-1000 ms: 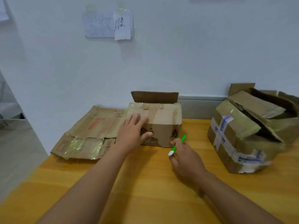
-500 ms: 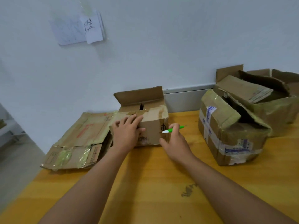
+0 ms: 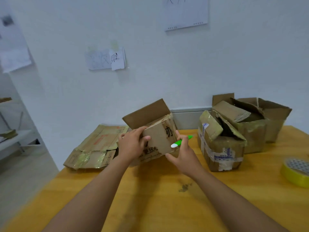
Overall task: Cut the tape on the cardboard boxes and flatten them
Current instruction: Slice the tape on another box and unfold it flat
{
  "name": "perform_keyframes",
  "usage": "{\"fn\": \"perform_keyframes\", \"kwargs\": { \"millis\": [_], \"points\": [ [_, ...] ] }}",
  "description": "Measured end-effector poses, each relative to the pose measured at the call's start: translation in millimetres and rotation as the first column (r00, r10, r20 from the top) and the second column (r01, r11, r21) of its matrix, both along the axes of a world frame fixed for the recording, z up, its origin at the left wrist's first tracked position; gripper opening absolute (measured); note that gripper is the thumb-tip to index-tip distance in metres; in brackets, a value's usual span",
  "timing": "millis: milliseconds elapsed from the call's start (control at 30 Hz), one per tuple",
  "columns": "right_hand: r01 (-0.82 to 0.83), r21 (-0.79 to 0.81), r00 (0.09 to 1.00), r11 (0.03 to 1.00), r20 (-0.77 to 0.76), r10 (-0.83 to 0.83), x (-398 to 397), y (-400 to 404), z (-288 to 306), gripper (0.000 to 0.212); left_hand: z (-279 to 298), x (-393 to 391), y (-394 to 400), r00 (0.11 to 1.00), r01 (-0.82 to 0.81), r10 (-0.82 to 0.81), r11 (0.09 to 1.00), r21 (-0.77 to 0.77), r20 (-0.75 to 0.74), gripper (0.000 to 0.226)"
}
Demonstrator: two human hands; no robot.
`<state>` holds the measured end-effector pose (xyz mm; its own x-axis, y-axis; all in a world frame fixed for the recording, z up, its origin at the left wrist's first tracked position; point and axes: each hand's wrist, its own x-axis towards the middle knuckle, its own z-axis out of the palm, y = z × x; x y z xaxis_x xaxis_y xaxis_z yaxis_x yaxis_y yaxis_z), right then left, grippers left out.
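Near the table's far edge, a small cardboard box is held tilted by both hands: the left hand is curled over its left side, the right hand is clamped on its right corner together with a green cutter.

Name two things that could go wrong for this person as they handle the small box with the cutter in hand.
The right hand grips the small box and the green cutter together, so the cutter could slip or nick the left hand holding the box's other side. The box is tilted up off the table, so it could twist loose.
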<state>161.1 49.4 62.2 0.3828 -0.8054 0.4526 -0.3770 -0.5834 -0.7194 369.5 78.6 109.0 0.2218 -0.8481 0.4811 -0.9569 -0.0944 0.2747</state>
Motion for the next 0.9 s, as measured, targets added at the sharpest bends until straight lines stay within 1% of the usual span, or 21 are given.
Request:
{"fn": "perform_keyframes", "kwargs": {
  "millis": [67, 167, 333, 500, 633, 667, 733, 800, 833, 900],
  "points": [
    [-0.006, -0.034, 0.999, 0.999, -0.035, 0.005, -2.6, 9.6, 10.0, 0.076, 7.4, -0.3, 12.6, 0.999, 0.007, -0.008, 1.0, -0.014, -0.048, 0.035],
    [-0.005, -0.082, 0.999, 0.997, -0.053, 0.001, -6.3, 19.5, 23.2, 0.075, 20.3, -4.9, 27.7, 0.997, 0.007, -0.008, 1.0, -0.025, -0.073, 0.035],
    [0.084, -0.096, 0.996, 0.992, 0.033, -0.081, -10.8, 32.1, 38.9, 0.057, 38.8, -7.9, 42.0, 0.994, 0.004, -0.003, 1.0, 0.005, -0.106, 0.041],
    [0.126, -0.16, 0.992, 0.979, 0.036, -0.122, -13.5, 37.3, 49.0, 0.044, 48.3, -3.0, 45.1, 0.989, 0.046, -0.043, 0.999, 0.016, -0.143, 0.046],
    [0.168, -0.211, 0.986, 0.963, 0.055, -0.16, -17.0, 38.5, 55.2, 0.038, 56.0, -6.7, 45.5, 0.99, 0.089, -0.085, 0.996, 0.024, -0.113, 0.051],
    [0.175, -0.22, 0.984, 0.96, 0.054, -0.167, -18.0, 38.0, 55.6, 0.037, 57.2, -8.6, 45.5, 0.992, 0.091, -0.088, 0.996, 0.027, -0.089, 0.052],
    [0.19, -0.225, 0.982, 0.956, 0.054, -0.183, -19.1, 36.5, 55.8, 0.036, 56.3, -12.4, 46.5, 0.998, 0.068, -0.068, 0.997, 0.03, 0.008, 0.055],
    [0.213, -0.208, 0.977, 0.955, 0.062, -0.204, -19.3, 32.6, 55.8, 0.034, 51.7, -12.0, 48.6, 0.994, 0.019, -0.025, 0.998, 0.059, 0.103, 0.065],
    [0.227, -0.198, 0.974, 0.954, 0.065, -0.218, -19.6, 29.7, 55.7, 0.033, 48.8, -9.9, 49.8, 0.993, -0.007, -0.004, 0.995, 0.095, 0.117, 0.073],
    [0.257, -0.176, 0.966, 0.95, 0.067, -0.249, -20.0, 23.1, 54.8, 0.032, 41.6, -2.0, 52.7, 0.998, -0.022, 0.01, 0.983, 0.181, 0.067, 0.085]
  ]
}}
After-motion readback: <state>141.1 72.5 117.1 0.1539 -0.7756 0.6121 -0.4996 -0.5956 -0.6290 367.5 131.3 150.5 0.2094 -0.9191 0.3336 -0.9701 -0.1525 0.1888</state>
